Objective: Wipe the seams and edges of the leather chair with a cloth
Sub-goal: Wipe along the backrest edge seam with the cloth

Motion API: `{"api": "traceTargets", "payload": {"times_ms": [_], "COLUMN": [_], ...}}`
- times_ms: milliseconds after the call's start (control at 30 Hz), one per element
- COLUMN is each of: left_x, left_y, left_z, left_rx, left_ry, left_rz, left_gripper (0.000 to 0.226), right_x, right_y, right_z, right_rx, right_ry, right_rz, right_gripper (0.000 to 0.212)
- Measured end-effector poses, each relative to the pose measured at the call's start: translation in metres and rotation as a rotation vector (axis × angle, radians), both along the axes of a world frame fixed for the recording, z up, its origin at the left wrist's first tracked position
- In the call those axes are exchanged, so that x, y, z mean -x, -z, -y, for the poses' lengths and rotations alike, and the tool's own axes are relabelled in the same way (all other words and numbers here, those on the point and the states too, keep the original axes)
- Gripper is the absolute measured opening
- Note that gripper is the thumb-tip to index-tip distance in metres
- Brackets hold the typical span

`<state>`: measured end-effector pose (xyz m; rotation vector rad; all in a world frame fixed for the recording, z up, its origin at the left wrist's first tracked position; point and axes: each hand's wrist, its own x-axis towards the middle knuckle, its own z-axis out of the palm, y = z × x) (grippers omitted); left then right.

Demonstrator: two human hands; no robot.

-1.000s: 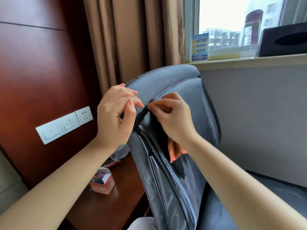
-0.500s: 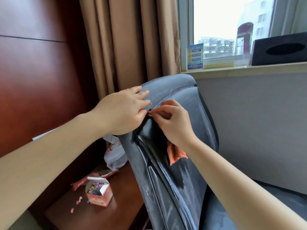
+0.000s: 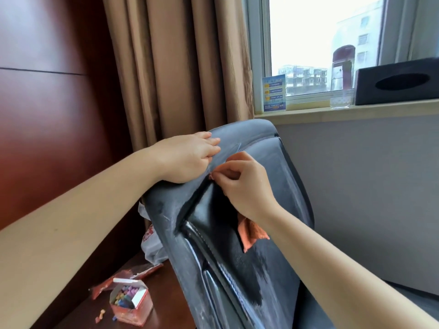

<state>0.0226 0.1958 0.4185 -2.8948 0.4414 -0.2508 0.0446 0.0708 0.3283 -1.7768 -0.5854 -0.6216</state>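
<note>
The dusty black leather chair (image 3: 280, 167) fills the middle of the view, its backrest tilted toward me. My left hand (image 3: 187, 157) lies flat on the backrest's upper left edge with fingers straight, pressing the leather. My right hand (image 3: 244, 186) pinches an orange cloth (image 3: 250, 231) with its fingertips right at the seam, just beside the left fingers. Most of the cloth hangs below my right wrist. A wiped dark patch shows under that hand.
A wooden desk (image 3: 166, 302) at the lower left carries an open box of coloured chalk (image 3: 129, 302), torn packaging and a plastic bag (image 3: 152, 243). Brown curtains (image 3: 180, 62) hang behind the chair. The windowsill (image 3: 356, 112) holds a black tissue box (image 3: 399, 79) and a blue card.
My left hand went from pinching the seam to lying flat on the backrest's edge. The right hand has crept up the seam with the cloth, and the view shifted down.
</note>
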Motion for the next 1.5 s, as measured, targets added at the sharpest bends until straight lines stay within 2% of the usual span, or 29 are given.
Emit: {"api": "traceTargets", "payload": {"times_ms": [133,333,500,633,800,933,1167,1267,1400,1500], "left_x": [-0.002,-0.04,-0.052,-0.051,-0.055,-0.063,-0.069,-0.068,-0.071,-0.072], "left_y": [-0.002,-0.011,-0.009,-0.009,-0.009,-0.014,-0.012,-0.012,-0.012,-0.012], "left_z": [-0.001,0.018,0.015,0.013,0.014,0.02,0.021,0.021,0.018,0.017], "left_rx": [0.019,-0.04,-0.053,0.0,-0.034,-0.048,-0.104,-0.075,-0.031,-0.011], "left_ry": [0.015,-0.023,0.0,0.025,0.023,0.045,0.043,0.056,0.062,0.066], "left_rz": [-0.016,-0.062,-0.044,-0.026,0.058,0.103,0.004,0.001,0.002,-0.006], "left_gripper": [0.044,0.045,0.045,0.043,0.041,0.037,0.04,0.04,0.039,0.038], "right_x": [0.015,0.012,-0.005,-0.019,0.002,0.003,-0.013,-0.013,0.007,-0.007], "right_y": [0.008,0.013,0.01,0.003,0.011,0.013,0.004,0.002,0.01,0.003], "right_z": [-0.003,-0.002,-0.004,0.001,-0.004,-0.001,0.002,0.001,-0.001,0.001], "right_rx": [-0.001,-0.066,-0.11,-0.077,-0.102,-0.124,-0.076,-0.079,-0.067,-0.071], "right_ry": [-0.069,-0.136,-0.109,0.003,-0.176,-0.232,-0.06,-0.029,-0.162,-0.103], "right_rz": [0.044,0.043,-0.01,-0.032,-0.017,-0.056,-0.039,-0.038,-0.011,-0.051], "right_gripper": [0.015,0.016,0.012,0.009,0.016,0.022,0.008,0.012,0.019,0.026]}}
